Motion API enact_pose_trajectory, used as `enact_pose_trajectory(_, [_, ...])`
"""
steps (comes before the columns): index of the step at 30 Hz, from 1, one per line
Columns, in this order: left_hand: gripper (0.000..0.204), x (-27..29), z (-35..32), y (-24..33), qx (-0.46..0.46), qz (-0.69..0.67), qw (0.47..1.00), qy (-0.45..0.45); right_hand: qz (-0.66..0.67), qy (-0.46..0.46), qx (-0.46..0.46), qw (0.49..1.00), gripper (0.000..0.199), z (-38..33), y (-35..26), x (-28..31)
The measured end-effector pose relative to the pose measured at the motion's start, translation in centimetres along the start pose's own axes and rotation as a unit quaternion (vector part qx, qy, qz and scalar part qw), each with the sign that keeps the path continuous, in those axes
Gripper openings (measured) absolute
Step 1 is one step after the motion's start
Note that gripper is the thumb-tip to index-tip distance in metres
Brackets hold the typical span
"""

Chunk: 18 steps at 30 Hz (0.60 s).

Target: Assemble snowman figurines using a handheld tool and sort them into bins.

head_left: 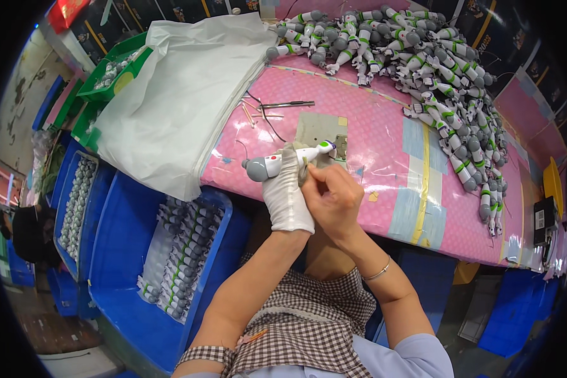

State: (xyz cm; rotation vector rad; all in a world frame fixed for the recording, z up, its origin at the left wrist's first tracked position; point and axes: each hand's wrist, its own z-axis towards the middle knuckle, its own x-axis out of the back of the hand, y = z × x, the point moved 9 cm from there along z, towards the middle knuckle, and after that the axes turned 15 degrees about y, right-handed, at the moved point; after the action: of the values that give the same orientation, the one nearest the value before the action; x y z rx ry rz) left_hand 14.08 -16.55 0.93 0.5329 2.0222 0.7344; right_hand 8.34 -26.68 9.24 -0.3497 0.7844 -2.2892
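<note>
My left hand [287,192], in a white glove, is closed around a toy figure [272,166]. The figure is white with a grey round head to the left and green and purple bands toward its feet at the right. My bare right hand [335,196] is pinched at the figure's middle, against the gloved fingers. Something small and greyish shows by the right fingertips, but I cannot make out what it is. Just beyond both hands lies a grey plate [316,128] with a metal fitting on the pink table.
Many similar figures [447,94] are heaped across the table's back and right. Tweezers [290,104] and swabs lie beyond my hands. A white sheet [176,94] covers the left side. Below it, a blue bin [116,252] holds rows of figures; green trays [116,69] stand far left.
</note>
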Motion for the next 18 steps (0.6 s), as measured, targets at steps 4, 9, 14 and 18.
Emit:
enact_pose_trajectory(4, [0.019, 0.0, 0.2, 0.2, -0.004, -0.017, 1.000, 0.001, 0.004, 0.014, 0.001, 1.000, 0.008, 0.1, 0.0, 0.0])
enact_pose_trajectory(9, [0.019, -0.4, 0.1, -0.1, 0.005, -0.037, 0.999, -0.012, -0.012, 0.025, 0.005, 1.000, 0.009, 0.8, 0.4, 0.3])
enact_pose_trajectory(14, [0.019, -0.4, 0.0, 0.2, -0.030, -0.028, 0.999, -0.017, -0.011, 0.004, -0.016, 1.000, 0.008, 1.3, 1.3, 0.4])
enact_pose_trajectory(18, [0.020, -0.6, -0.4, 0.3, -0.034, -0.013, 0.996, -0.079, -0.010, -0.001, -0.007, 1.000, 0.008, 1.4, 0.9, 0.6])
